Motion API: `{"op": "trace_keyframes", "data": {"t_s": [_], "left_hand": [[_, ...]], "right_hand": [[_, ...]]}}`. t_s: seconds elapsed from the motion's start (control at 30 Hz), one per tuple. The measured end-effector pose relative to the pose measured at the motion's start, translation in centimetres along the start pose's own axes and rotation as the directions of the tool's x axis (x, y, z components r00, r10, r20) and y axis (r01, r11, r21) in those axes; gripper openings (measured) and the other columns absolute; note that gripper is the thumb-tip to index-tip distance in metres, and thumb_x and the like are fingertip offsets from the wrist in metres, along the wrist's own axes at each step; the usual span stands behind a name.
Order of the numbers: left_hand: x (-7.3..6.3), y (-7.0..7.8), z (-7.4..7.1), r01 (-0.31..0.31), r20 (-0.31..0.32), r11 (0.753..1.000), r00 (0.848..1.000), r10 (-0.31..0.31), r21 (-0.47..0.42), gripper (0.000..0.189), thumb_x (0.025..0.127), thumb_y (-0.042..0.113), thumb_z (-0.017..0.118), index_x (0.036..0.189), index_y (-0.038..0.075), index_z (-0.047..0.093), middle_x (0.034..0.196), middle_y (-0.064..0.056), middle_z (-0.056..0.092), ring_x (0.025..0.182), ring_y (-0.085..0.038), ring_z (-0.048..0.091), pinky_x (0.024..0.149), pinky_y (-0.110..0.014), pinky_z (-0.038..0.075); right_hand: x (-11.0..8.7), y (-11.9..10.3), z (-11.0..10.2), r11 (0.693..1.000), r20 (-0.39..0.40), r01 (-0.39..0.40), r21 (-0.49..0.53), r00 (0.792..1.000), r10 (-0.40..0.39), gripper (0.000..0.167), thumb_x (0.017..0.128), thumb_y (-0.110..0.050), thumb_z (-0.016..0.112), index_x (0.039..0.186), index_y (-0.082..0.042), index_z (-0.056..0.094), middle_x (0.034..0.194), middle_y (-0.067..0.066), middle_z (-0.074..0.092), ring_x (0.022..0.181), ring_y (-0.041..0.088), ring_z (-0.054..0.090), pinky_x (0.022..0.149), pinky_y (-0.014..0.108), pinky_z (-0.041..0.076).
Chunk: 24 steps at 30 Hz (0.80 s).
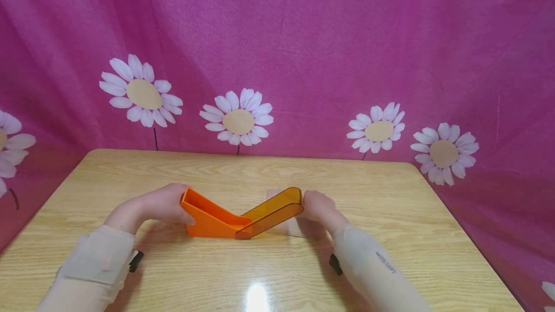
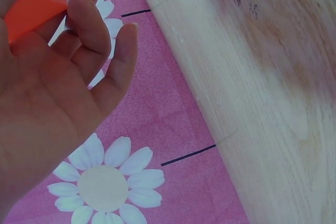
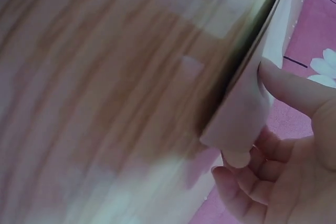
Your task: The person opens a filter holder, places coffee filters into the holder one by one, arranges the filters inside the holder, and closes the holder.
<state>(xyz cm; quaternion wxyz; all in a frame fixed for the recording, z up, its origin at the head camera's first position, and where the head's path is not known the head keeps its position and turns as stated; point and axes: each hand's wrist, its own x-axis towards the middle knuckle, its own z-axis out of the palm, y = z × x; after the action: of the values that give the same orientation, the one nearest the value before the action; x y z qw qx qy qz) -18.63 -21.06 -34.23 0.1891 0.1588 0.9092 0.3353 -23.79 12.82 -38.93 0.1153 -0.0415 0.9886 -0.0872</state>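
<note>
In the head view my left hand [image 1: 165,203] grips the left end of an orange plastic case [image 1: 212,220], whose see-through amber lid [image 1: 277,211] is swung open to the right. The left wrist view shows that hand [image 2: 58,93] from the palm side, with part of the orange case [image 2: 42,3] at the top. My right hand [image 1: 318,206] is at the lid's far end, beside a thin pale sheet [image 1: 288,227] partly hidden by the lid. Seen from the right wrist, the hand [image 3: 294,156] pinches the edge of this pale, flat sheet [image 3: 239,114]; its exact kind is unclear.
Under both hands lies a light wood-grain table [image 1: 217,273] with rounded far corners. A magenta cloth [image 1: 303,61] printed with white daisies hangs behind it and along the sides. A bright light reflection falls on the table near its front.
</note>
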Motion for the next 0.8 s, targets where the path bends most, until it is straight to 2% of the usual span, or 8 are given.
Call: {"op": "trace_keyframes", "data": {"t_s": [0.17,0.27,0.4,0.5,0.63,0.8], "left_hand": [[0.0,0.0,0.0,0.011,0.001,1.0,1.0,-0.011,-0.004,0.034,0.069,0.008,0.073,0.099,0.002,0.058,0.09,-0.003,0.063,0.079,-0.017,0.054,0.075,-0.031,0.045],[0.1,-0.1,0.0,0.009,0.003,1.0,1.0,-0.009,-0.013,0.035,0.068,0.008,0.073,0.099,0.001,0.058,0.091,-0.003,0.064,0.08,-0.016,0.054,0.076,-0.031,0.045],[0.1,-0.1,0.0,0.006,0.005,1.0,1.0,-0.006,-0.016,0.035,0.069,0.008,0.073,0.099,0.002,0.058,0.091,-0.003,0.064,0.08,-0.016,0.054,0.077,-0.031,0.045],[0.0,0.0,0.0,0.014,0.005,1.0,1.0,-0.014,-0.012,0.035,0.069,0.009,0.073,0.1,0.002,0.058,0.092,-0.003,0.064,0.081,-0.016,0.054,0.078,-0.032,0.045],[-0.1,0.1,0.0,0.025,0.001,1.0,1.0,-0.025,0.0,0.036,0.069,0.009,0.074,0.1,0.002,0.057,0.092,-0.003,0.063,0.081,-0.017,0.054,0.078,-0.033,0.045],[0.0,0.1,0.0,0.023,-0.002,1.0,1.0,-0.023,-0.006,0.036,0.069,0.009,0.073,0.1,0.002,0.057,0.091,-0.003,0.063,0.08,-0.017,0.054,0.077,-0.032,0.045]], "right_hand": [[0.0,0.0,0.1,0.999,-0.027,0.002,0.042,1.0,-0.001,0.04,0.071,-0.023,0.077,0.094,-0.003,0.052,0.085,0.01,0.061,0.077,0.023,0.057,0.071,0.044,0.049],[-0.1,0.1,0.1,0.999,-0.049,-0.003,0.043,0.999,0.005,0.026,0.08,-0.016,0.067,0.095,-0.003,0.051,0.084,0.011,0.062,0.077,0.023,0.058,0.069,0.043,0.05],[-0.3,0.3,-0.3,0.998,-0.08,-0.003,0.064,0.997,0.008,0.008,0.086,-0.009,0.055,0.089,-0.004,0.06,0.086,0.009,0.065,0.076,0.021,0.057,0.064,0.039,0.048],[-0.5,0.5,-0.9,0.993,-0.091,0.014,0.118,0.996,-0.003,0.008,0.084,-0.01,0.057,0.082,-0.008,0.065,0.083,0.005,0.064,0.073,0.018,0.054,0.06,0.033,0.043],[-0.7,0.9,-2.0,0.971,-0.053,0.04,0.236,0.998,-0.028,0.01,0.084,-0.01,0.059,0.078,-0.008,0.066,0.078,0.004,0.061,0.07,0.017,0.051,0.059,0.029,0.04],[-1.1,1.7,-3.4,0.923,-0.017,0.134,0.36,0.99,-0.138,0.012,0.085,-0.011,0.06,0.077,-0.006,0.068,0.073,0.003,0.062,0.066,0.014,0.052,0.06,0.026,0.044]]}}
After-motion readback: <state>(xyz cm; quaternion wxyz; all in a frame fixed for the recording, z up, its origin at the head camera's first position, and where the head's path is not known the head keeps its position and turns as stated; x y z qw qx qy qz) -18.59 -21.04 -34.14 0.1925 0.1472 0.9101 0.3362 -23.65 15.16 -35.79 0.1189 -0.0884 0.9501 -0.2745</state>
